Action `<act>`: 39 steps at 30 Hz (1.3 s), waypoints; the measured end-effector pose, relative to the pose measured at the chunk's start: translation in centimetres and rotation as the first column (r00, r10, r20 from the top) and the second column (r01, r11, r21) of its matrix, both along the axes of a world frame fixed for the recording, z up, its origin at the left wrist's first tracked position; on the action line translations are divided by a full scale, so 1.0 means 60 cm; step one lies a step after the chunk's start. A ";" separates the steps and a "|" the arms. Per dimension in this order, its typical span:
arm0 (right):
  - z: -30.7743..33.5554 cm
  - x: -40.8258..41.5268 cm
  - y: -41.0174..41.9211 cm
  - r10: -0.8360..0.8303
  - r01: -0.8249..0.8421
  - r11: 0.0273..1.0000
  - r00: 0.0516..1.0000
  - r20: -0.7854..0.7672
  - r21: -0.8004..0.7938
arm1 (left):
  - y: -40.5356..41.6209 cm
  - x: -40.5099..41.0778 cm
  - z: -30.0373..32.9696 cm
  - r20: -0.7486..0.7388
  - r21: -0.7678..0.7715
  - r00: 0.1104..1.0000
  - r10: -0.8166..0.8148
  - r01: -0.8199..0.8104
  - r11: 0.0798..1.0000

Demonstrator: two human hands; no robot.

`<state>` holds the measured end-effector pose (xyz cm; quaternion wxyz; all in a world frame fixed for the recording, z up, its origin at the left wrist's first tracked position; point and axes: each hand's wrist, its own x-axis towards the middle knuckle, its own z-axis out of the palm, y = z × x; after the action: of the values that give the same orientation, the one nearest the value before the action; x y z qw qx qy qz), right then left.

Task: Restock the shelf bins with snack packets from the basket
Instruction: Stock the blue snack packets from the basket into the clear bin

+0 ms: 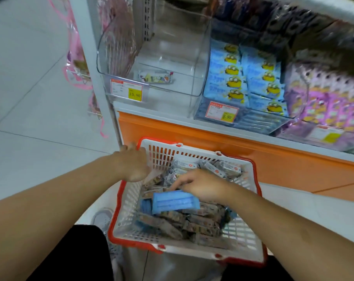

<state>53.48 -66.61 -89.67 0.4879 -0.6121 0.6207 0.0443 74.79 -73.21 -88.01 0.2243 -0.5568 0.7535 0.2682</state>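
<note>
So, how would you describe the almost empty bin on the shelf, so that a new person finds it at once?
Look at the white shelf above the orange panel, straight behind the red-rimmed white plastic basket. The clear plastic bin stands at the left end, with a yellow price tag reading 15.80. It holds one small packet, while the neighbouring bin is packed with blue packets.

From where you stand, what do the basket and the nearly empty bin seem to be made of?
Basket: likely rigid moulded plastic, white slotted walls with a red rim, slightly glossy.
Bin: clear hard plastic, probably acrylic; the shelf and a single packet show through its walls, and its edges catch light.
</note>
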 end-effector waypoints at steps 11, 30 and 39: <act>0.256 -0.159 -0.012 -0.227 0.312 0.904 0.930 0.288 -0.293 | -0.025 -0.137 0.212 -0.632 -0.115 0.736 -0.241 0.219 0.969; 0.290 -0.246 -0.028 -0.285 0.318 0.632 0.943 0.170 -0.707 | -0.071 -0.245 0.239 -0.613 -0.582 0.657 -0.438 -0.001 0.813; 0.287 -0.259 -0.042 -0.270 0.358 0.579 0.932 0.242 -0.732 | -0.066 -0.298 0.249 -0.868 0.036 0.478 0.132 -0.205 0.978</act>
<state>37.93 -69.16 -72.43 0.2138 -0.6419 0.6525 -0.3414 56.92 -77.15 -73.10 -0.2318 -0.4260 0.7147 0.5041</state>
